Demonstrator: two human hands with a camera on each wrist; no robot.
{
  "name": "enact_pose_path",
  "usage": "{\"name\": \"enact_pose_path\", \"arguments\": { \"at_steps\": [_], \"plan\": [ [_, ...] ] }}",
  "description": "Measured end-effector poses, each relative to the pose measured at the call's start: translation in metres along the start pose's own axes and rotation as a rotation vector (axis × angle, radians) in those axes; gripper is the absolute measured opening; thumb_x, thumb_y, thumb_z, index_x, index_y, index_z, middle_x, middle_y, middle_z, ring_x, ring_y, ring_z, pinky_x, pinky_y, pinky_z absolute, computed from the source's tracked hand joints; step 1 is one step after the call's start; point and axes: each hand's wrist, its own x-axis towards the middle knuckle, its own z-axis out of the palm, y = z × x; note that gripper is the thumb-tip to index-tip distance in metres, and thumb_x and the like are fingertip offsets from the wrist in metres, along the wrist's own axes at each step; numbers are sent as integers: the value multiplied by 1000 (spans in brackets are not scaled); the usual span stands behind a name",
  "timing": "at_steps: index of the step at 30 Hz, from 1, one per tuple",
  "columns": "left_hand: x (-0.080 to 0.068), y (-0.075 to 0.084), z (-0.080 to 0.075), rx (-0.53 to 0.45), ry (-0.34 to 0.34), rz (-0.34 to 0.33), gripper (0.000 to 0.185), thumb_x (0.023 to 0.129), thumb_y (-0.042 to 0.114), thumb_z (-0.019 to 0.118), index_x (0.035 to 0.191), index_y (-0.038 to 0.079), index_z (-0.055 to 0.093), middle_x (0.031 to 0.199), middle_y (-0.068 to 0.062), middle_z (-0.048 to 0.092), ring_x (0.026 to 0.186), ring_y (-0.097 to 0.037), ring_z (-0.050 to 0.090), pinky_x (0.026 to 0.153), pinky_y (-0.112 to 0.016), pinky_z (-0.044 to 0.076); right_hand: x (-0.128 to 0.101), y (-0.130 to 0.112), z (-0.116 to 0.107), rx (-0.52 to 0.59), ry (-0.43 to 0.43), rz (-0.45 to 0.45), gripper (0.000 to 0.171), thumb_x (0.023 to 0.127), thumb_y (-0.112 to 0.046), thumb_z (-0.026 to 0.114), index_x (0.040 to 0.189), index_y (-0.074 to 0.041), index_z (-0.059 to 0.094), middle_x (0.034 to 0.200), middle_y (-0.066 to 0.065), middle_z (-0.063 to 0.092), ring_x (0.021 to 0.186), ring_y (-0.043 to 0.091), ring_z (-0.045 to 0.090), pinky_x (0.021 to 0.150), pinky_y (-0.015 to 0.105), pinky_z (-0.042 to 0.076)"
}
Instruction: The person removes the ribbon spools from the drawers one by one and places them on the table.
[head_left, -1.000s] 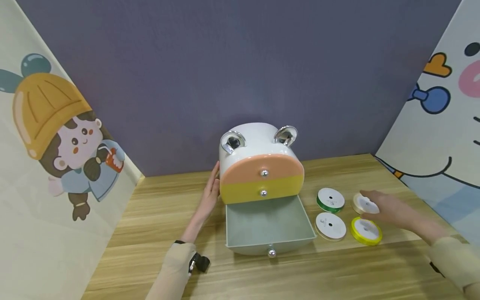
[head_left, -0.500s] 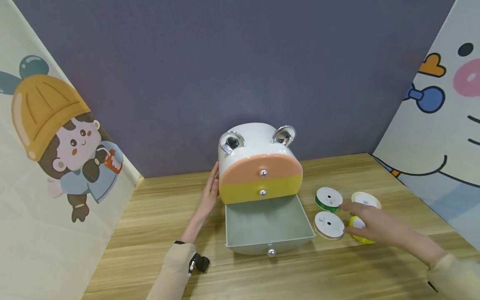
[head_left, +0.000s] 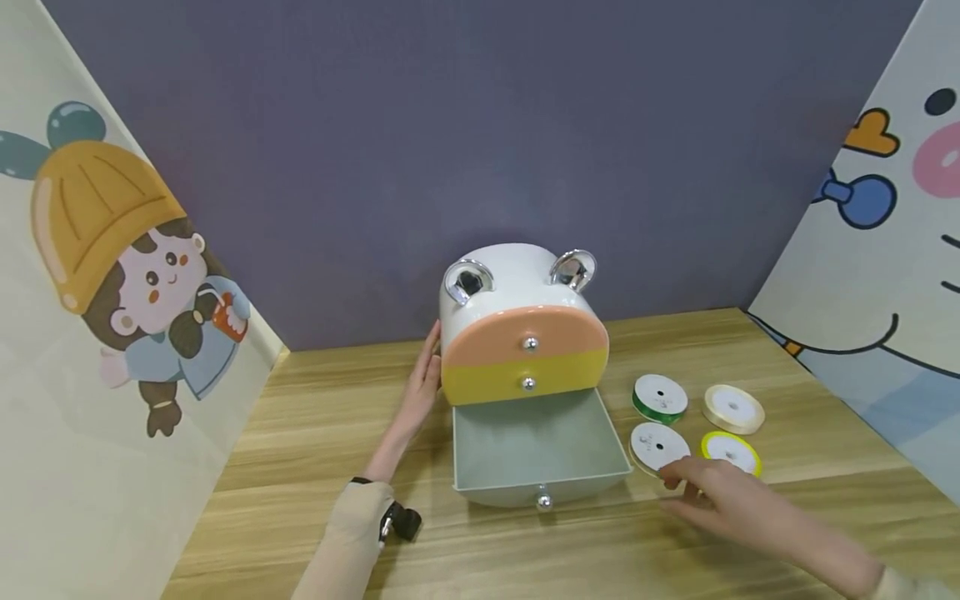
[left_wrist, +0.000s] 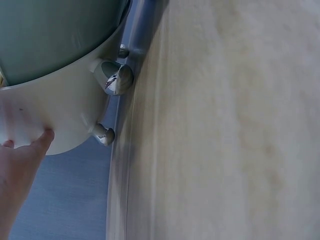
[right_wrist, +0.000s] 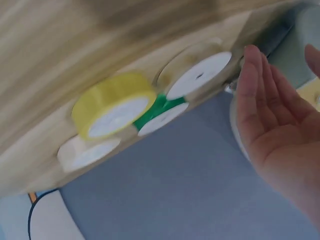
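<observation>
- Since a second ago, the right hand has drawn back from the far cream spool to the near cream-edged spool; its fingers are straight and loosely together, touching that spool's rim.
- That flat white-faced spool lies on the worktop just beside the open grey drawer.
- Left hand rests flat against the white drawer box, fingers straight.
- Green spool and yellow spool lie near.

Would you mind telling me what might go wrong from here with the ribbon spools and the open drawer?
1. The four spools lie close together; the right hand, reaching at the cream spool, might knock the yellow spool beside it.
2. The open drawer juts toward the table edge, so a sleeve could catch it.
3. The left hand only rests flat on the box, which may slide if bumped.
</observation>
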Motion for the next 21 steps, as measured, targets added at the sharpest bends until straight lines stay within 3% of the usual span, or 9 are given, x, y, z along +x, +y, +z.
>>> {"name": "enact_pose_path", "arguments": {
  "at_steps": [9,14,21],
  "plan": [
    [1,-1,0,5,-4,-5,54,109,13,26,161,16,11,168,-12,11,147,-43,30,114,-59,36,-4,-20,29,149,-8,-103,15,87,-15,76,99,-10,70,86,-5,72,77,-11,57,57,12,50],
    [0,0,0,2,-10,-16,54,109,13,26,161,17,11,168,-12,11,147,-43,31,115,-58,36,2,-33,40,337,-107,-62,12,94,-16,68,103,-8,70,92,-7,73,81,-11,59,60,15,52],
    [-1,1,0,-2,-3,-15,54,109,13,26,161,18,11,168,-10,11,149,-41,27,115,-58,35,19,-52,49,571,-213,5,17,99,-14,60,109,-4,70,94,2,75,83,-8,62,62,18,54]
  ]
}}
